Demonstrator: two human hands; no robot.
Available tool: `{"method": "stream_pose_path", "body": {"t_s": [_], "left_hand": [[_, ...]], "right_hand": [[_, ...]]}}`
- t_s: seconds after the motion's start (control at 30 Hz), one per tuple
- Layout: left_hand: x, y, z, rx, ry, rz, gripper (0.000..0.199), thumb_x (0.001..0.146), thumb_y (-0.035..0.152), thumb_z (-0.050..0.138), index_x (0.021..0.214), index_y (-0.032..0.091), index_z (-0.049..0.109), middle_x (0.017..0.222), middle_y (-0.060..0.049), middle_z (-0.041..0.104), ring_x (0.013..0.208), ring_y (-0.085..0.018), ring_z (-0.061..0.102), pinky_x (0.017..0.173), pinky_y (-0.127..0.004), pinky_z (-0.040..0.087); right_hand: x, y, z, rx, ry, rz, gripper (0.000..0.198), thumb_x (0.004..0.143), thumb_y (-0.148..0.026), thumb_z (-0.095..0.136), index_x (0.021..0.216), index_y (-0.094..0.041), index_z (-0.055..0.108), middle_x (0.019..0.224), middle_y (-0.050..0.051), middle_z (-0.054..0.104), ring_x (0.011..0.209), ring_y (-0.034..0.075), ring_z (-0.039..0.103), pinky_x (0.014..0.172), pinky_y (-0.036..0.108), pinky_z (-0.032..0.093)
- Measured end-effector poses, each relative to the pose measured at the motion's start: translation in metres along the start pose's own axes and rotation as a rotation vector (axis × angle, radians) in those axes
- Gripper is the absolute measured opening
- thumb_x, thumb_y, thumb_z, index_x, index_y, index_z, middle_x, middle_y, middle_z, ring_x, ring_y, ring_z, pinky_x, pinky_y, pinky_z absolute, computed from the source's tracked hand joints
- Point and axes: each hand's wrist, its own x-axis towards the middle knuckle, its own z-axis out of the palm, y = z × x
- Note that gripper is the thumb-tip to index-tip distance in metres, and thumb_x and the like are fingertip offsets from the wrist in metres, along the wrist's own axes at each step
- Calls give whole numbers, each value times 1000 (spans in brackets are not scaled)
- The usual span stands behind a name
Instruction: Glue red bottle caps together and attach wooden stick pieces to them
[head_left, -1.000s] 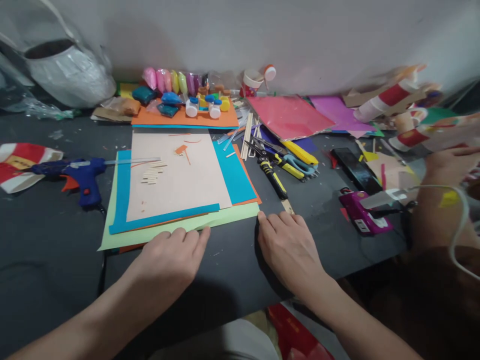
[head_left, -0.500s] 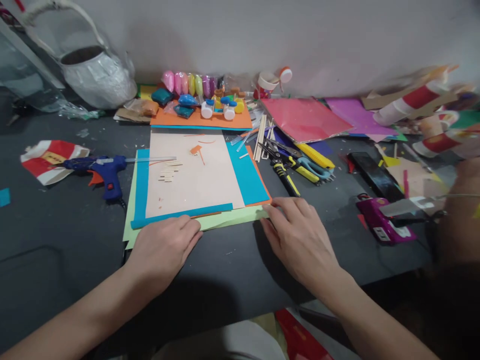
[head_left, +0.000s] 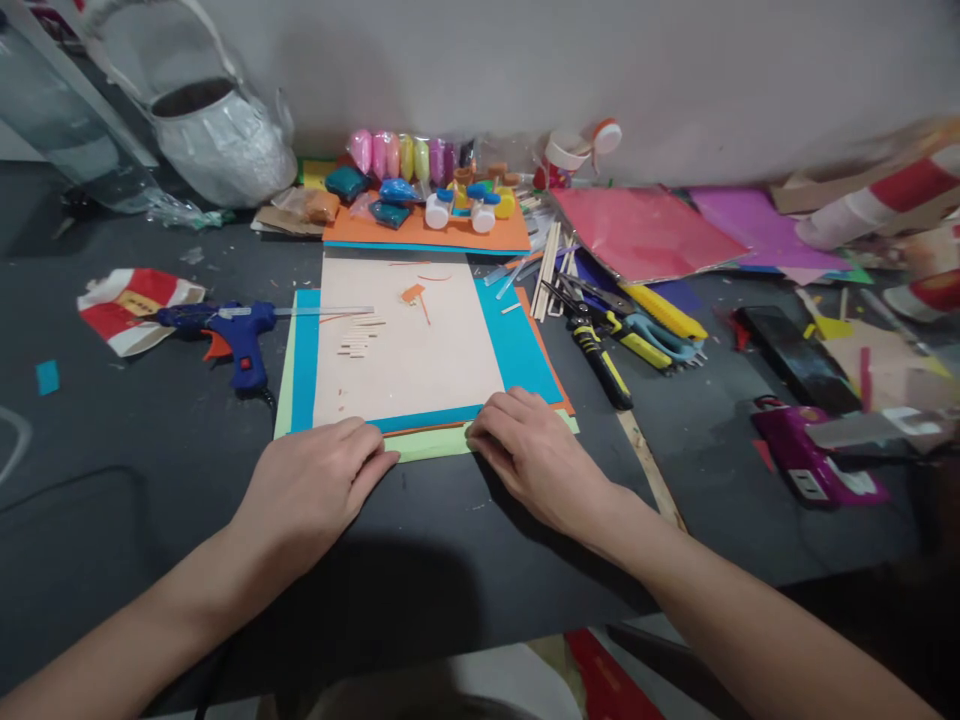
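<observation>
Table [head_left: 420,545]: some room toward 6 o'clock, up to its front edge. Paper stack [head_left: 517,345] mid-table: light, layers probably slide. Green sheet [head_left: 433,445] shows along the stack's 6 o'clock: thin, should crease easily, best taken by near edge. Left hand [head_left: 311,475] at 7, right hand [head_left: 540,460] at 5; both grips look pinched on that edge, fingertips partly hidden. Glue gun [head_left: 251,345] at 9; cut sticks [head_left: 360,340] on top could roll.
</observation>
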Motion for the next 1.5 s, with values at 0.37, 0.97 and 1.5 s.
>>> {"method": "stream_pose_path", "body": {"t_s": [0.37, 0.97, 1.5], "left_hand": [[-16, -24, -3, 9, 59, -11, 32, 100, 38, 43, 82, 23, 65, 81, -1, 65, 74, -21, 61, 61, -31, 32], [-37, -39, -5, -36, 90, -191, 33, 99, 42, 43, 78, 22, 59, 78, 1, 60, 73, -18, 60, 61, -30, 31], [-43, -38, -5, -133, 87, -383, 31, 98, 39, 47, 73, 21, 52, 75, 2, 60, 69, -15, 57, 60, -27, 31]], "right_hand": [[1, 1, 3, -56, 2, -3, 22, 99, -17, 46, 80, -15, 57, 81, 6, 57, 76, 21, 46, 71, 34, 32], [0, 4, 6, -93, 5, -22, 23, 100, -19, 43, 81, -15, 56, 81, 7, 56, 75, 21, 46, 70, 34, 33], [0, 8, 8, -111, 47, -74, 26, 102, -25, 40, 82, -18, 54, 78, 6, 57, 74, 22, 47, 68, 34, 34]]}}
